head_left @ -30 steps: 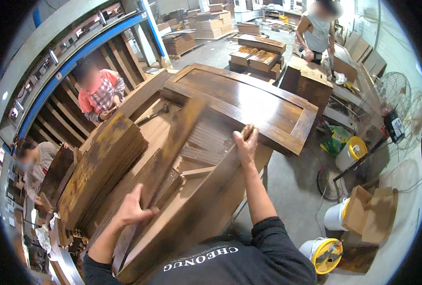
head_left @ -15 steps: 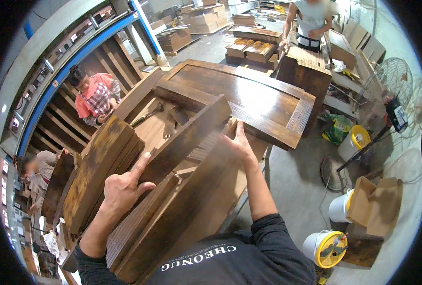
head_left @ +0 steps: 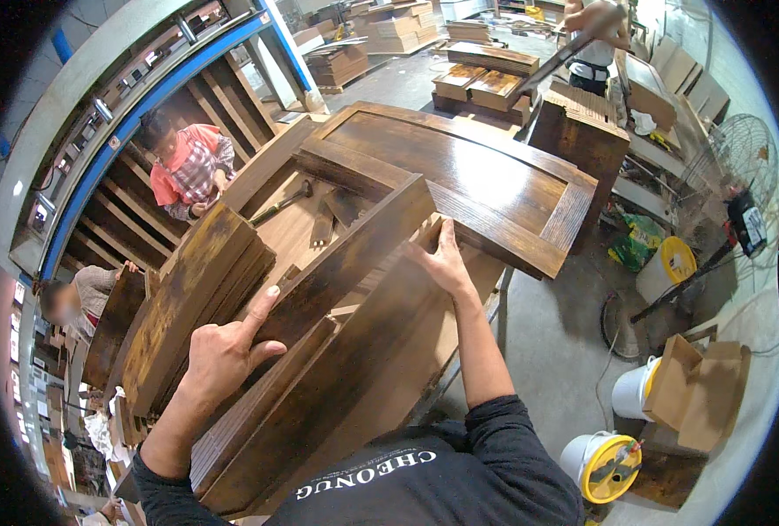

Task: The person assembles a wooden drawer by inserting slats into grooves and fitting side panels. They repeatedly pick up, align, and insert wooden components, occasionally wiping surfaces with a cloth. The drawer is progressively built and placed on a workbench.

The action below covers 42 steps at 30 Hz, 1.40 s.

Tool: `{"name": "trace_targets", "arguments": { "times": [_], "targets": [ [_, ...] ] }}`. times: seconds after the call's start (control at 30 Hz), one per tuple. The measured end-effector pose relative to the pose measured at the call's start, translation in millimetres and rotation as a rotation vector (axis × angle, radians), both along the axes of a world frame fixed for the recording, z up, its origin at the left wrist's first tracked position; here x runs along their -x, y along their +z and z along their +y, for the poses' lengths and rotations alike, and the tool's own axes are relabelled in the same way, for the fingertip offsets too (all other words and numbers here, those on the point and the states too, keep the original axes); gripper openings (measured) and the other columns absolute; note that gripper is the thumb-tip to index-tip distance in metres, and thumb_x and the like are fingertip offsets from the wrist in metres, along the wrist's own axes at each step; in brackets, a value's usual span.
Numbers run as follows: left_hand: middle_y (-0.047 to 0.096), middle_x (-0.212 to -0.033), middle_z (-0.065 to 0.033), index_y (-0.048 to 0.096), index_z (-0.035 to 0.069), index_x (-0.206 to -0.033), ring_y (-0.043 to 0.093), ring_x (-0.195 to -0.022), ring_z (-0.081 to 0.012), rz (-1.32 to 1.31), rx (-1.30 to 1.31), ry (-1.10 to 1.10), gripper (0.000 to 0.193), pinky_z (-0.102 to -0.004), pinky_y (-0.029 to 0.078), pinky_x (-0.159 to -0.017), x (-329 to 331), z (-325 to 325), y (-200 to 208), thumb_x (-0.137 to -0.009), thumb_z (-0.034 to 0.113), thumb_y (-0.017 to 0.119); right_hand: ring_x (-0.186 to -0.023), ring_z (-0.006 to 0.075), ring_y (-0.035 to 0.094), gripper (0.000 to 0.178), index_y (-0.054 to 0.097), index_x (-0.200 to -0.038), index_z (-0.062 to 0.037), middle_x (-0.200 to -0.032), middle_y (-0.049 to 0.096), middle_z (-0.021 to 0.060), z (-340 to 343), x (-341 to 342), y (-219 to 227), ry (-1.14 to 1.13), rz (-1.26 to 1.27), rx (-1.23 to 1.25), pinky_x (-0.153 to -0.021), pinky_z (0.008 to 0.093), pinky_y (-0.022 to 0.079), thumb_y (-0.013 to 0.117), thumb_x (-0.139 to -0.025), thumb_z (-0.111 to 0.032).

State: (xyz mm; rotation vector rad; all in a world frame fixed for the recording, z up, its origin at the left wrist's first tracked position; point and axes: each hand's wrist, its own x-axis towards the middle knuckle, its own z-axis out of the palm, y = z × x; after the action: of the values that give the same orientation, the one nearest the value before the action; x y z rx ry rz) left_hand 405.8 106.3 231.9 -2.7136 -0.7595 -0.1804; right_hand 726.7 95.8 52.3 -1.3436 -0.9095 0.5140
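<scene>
A dark brown wooden board (head_left: 354, 254) stands on edge across the bench in front of me. My left hand (head_left: 223, 359) is at its near left end, with the index finger stretched along the edge and the thumb on the near side; the other fingers are curled and partly hidden. At the far right end, my right hand (head_left: 446, 263) closes around the corner, next to a pale wooden piece (head_left: 426, 231). A second long brown panel (head_left: 346, 359) leans nearer to me, with grooved strips beside it.
A hammer (head_left: 284, 200) and short wooden offcuts (head_left: 322, 223) lie beyond the board. Behind is a glossy framed panel (head_left: 460, 167); stacked boards (head_left: 188, 307) stand left. Co-workers are at the left and back. A fan (head_left: 744, 223), buckets (head_left: 601, 465) and open carton (head_left: 692, 390) stand right.
Both my hands keep nearly the same hold on the board, while the whole view has shifted slightly. At the back, the co-worker now has a long strip raised in front of them.
</scene>
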Motion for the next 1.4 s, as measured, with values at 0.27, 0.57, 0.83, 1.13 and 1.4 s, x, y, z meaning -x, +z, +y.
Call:
{"name": "trace_targets", "arguments": {
  "times": [0.27, 0.57, 0.83, 1.13, 1.4],
  "targets": [
    [0.054, -0.054, -0.0100, 0.039, 0.019, -0.141, 0.057, -0.049, -0.0251, 0.087, -0.013, 0.028, 0.077, -0.0349, 0.044, -0.047, -6.2, -0.3, 5.1, -0.076, 0.052, 0.064, -0.123, 0.0300, 0.040, 0.088, 0.035, -0.127, -0.0041, -0.125, 0.044, 0.0166, 10.8, -5.8, -11.1, 0.026, -0.022, 0.056, -0.106, 0.0421, 0.031, 0.076, -0.066, -0.055],
    [0.052, -0.051, -0.0071, 0.038, 0.016, -0.143, 0.054, -0.044, -0.0214, 0.099, -0.033, 0.072, 0.077, -0.0333, 0.041, -0.043, -2.0, -13.5, -16.0, -0.078, 0.048, 0.065, -0.093, 0.0154, 0.051, 0.028, 0.052, -0.111, -0.0052, -0.102, 0.052, 0.0053, 4.8, -51.7, 148.9, -0.204, -0.333, -0.645, -0.087, 0.0298, 0.042, 0.060, -0.092, -0.022],
    [0.053, -0.054, -0.0084, 0.032, 0.012, -0.145, 0.055, -0.047, -0.0253, 0.152, 0.031, 0.065, 0.081, -0.0359, 0.043, -0.045, 10.7, -1.0, -30.7, -0.080, 0.047, 0.064, -0.086, 0.0331, 0.065, 0.036, 0.068, -0.078, -0.0115, -0.089, 0.068, 0.0131, 99.0, 0.5, 109.1, 0.165, -1.053, 0.100, -0.078, 0.0443, 0.052, 0.045, -0.091, -0.036],
    [0.054, -0.056, -0.0062, 0.034, 0.014, -0.145, 0.054, -0.045, -0.0220, 0.120, 0.027, 0.032, 0.083, -0.0337, 0.042, -0.043, 18.4, -2.1, -39.2, -0.077, 0.051, 0.064, -0.084, 0.0337, 0.063, 0.032, 0.066, -0.083, -0.0094, -0.081, 0.066, 0.0144, 64.0, 9.7, 124.7, 0.253, -0.990, 0.197, -0.078, 0.0432, 0.049, 0.047, -0.091, -0.034],
    [0.047, -0.052, -0.0025, 0.043, 0.018, -0.140, 0.049, -0.041, -0.0186, 0.091, 0.064, -0.004, 0.071, -0.0325, 0.041, -0.043, 7.9, -24.4, -25.8, -0.077, 0.041, 0.068, -0.100, 0.0175, 0.048, 0.045, 0.053, -0.107, -0.0019, -0.102, 0.051, 0.0049, 24.0, -35.2, -30.9, -0.096, 0.050, -0.483, -0.090, 0.0323, 0.038, 0.047, -0.095, -0.045]
  ]
}}
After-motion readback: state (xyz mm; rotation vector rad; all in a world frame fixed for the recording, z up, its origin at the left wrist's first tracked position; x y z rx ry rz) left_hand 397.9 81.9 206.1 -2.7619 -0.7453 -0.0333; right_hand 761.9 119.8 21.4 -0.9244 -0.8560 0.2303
